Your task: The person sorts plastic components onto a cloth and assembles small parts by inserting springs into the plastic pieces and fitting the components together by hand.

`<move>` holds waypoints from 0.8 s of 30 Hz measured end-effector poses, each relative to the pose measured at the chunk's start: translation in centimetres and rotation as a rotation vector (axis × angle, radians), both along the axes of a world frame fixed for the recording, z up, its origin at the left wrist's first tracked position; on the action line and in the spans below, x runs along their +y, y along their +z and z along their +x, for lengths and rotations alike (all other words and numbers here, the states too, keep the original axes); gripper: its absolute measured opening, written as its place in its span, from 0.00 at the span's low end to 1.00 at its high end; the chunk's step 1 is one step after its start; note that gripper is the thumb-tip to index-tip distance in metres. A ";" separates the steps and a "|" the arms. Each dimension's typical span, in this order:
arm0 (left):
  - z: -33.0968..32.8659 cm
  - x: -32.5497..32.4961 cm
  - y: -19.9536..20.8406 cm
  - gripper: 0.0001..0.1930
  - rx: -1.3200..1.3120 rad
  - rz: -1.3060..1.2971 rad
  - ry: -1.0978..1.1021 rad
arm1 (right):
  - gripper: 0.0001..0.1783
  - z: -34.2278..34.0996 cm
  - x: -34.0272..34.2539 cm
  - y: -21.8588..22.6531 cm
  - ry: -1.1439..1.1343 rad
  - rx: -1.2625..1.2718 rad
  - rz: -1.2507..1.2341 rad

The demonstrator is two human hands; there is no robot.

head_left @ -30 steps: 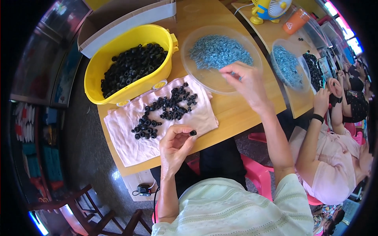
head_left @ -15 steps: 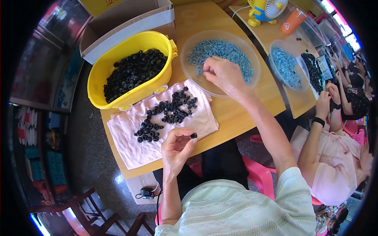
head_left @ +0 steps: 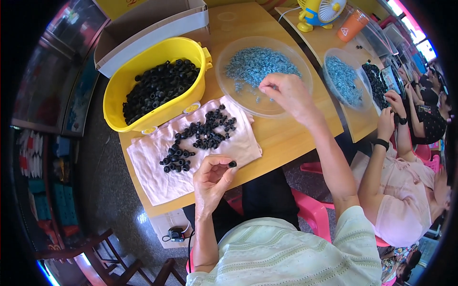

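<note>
My left hand [head_left: 210, 183] pinches a small black hollow plastic piece [head_left: 232, 164] between thumb and fingertips, over the table's front edge. Its open end shows a round hole. My right hand [head_left: 287, 94] hangs over the near right side of a clear round tray [head_left: 224, 97], fingers pressed together; whatever lies between them is too small to make out. Inside the tray lies a pile of tiny blue shiny pieces [head_left: 262, 64]. Several more black pieces [head_left: 208, 134] are spread on a pale pink cloth [head_left: 155, 188] to the left.
A yellow tub [head_left: 112, 107] full of black pieces stands behind the cloth, beside an open cardboard box [head_left: 152, 33]. At the right, another table holds a second clear tray [head_left: 362, 102], a yellow and blue fan [head_left: 310, 14] and an orange cup [head_left: 353, 26]. A person in pink sits there.
My right hand has shifted a little to the right, away from the blue pile, still pinched. My left hand keeps its hold on the black piece.
</note>
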State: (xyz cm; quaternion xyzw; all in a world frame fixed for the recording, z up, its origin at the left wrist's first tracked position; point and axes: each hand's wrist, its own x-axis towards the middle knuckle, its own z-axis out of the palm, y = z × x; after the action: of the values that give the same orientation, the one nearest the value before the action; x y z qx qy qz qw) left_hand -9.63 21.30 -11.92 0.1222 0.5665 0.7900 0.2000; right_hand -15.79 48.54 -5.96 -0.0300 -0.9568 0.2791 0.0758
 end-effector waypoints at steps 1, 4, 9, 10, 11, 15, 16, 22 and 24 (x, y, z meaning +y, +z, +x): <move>0.0 0.0 0.0 0.11 -0.002 0.005 0.003 | 0.07 0.0 -0.2 -0.1 -0.012 0.037 0.003; 0.1 0.1 0.0 0.11 -0.015 0.011 0.004 | 0.06 -0.4 -1.1 -0.4 -0.021 0.062 0.038; 0.0 0.0 0.1 0.11 -0.012 0.011 0.006 | 0.06 -1.0 -1.9 -1.7 0.007 0.122 0.136; 0.0 0.1 0.2 0.11 -0.010 0.019 0.008 | 0.06 -1.1 -1.7 -1.8 -0.005 0.114 0.151; 0.0 0.2 0.2 0.11 -0.009 0.020 0.010 | 0.06 -1.1 -1.6 -1.8 -0.017 0.106 0.167; 0.0 0.0 0.3 0.11 0.003 0.003 0.005 | 0.06 -0.2 -1.2 -1.1 -0.035 0.059 -0.075; 0.0 0.0 0.2 0.11 0.024 -0.012 0.002 | 0.06 0.1 -1.2 -0.6 -0.032 0.045 -0.202; 0.0 0.1 0.3 0.11 0.009 -0.011 -0.002 | 0.06 1.5 -0.9 0.1 -0.036 -0.048 -0.503; -0.1 0.2 0.0 0.11 0.028 0.019 0.017 | 0.06 2.1 -1.1 0.1 -0.027 -0.069 -0.654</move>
State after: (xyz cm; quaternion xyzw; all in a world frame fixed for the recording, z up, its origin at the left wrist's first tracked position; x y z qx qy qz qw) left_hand -9.74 21.52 -11.91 0.1305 0.5626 0.7953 0.1841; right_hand -13.64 47.48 -5.88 -0.0747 -0.8181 0.5692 0.0334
